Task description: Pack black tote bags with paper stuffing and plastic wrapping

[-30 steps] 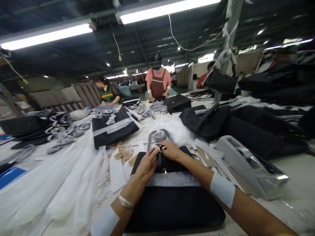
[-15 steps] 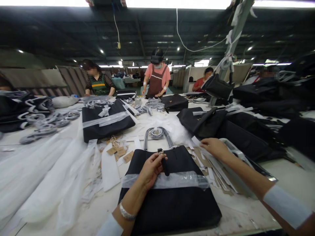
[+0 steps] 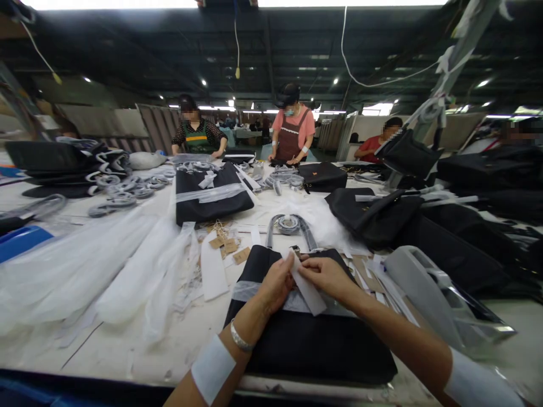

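A black handbag [image 3: 318, 347] lies flat in front of me, with a clear plastic band across its body and its wrapped handle [image 3: 306, 227] stretched away from me. Over its upper part, my left hand [image 3: 276, 284] is closed, thumb pressed on a white strip [image 3: 310, 293] that looks like foam or paper. My right hand [image 3: 330, 276] pinches the same strip from the other side, near its upper end. Just beyond the fingers shows a small metal buckle [image 3: 296, 249]; the black strap below it is mostly hidden by the strip and my hands.
Thin white wrapping sheets [image 3: 123, 265] spread across the left. Brown tags [image 3: 229, 246] lie beyond the bag's left side. Another black bag [image 3: 212, 200] is farther off, black bags [image 3: 373, 217] pile at right beside a grey plastic holder [image 3: 424, 294]. Co-workers [image 3: 292, 130] stand across the table.
My right hand has come from the pile of strips at the right to the bag, bringing a white strip to the strap in my left hand. The view has turned left.
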Available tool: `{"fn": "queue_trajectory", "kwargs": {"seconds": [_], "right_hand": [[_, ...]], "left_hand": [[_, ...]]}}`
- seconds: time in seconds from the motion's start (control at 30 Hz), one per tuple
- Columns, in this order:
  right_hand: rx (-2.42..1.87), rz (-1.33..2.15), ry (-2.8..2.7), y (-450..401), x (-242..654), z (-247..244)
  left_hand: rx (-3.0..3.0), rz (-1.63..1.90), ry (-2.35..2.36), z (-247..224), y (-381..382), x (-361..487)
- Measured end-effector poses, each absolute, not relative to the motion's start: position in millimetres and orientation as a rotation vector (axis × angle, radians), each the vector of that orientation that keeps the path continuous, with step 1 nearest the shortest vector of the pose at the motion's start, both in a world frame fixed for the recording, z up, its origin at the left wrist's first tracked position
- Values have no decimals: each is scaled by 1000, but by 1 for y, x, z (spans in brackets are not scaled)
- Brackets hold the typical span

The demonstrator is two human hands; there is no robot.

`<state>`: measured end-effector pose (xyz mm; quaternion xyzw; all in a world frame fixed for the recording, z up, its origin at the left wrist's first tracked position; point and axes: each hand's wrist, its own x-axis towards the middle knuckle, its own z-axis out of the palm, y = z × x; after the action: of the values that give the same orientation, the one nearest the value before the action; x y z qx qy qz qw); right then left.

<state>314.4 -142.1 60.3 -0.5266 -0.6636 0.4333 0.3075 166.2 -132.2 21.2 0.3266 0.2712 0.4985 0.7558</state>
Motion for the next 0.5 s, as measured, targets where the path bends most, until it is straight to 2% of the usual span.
{"fn": "queue_trajectory", "kwargs": {"seconds": [0.2, 0.37, 0.5], "right_hand": [[-1507, 1099, -1634, -127, 321, 69], [-1239, 1886, -1111, -106, 304, 72], [-1058, 2032, -897, -106, 284, 63]], "left_hand": [[707, 1217, 781, 26, -128, 169], [797, 1068, 868, 45, -128, 162], [904, 944, 981, 55, -136, 136]]}}
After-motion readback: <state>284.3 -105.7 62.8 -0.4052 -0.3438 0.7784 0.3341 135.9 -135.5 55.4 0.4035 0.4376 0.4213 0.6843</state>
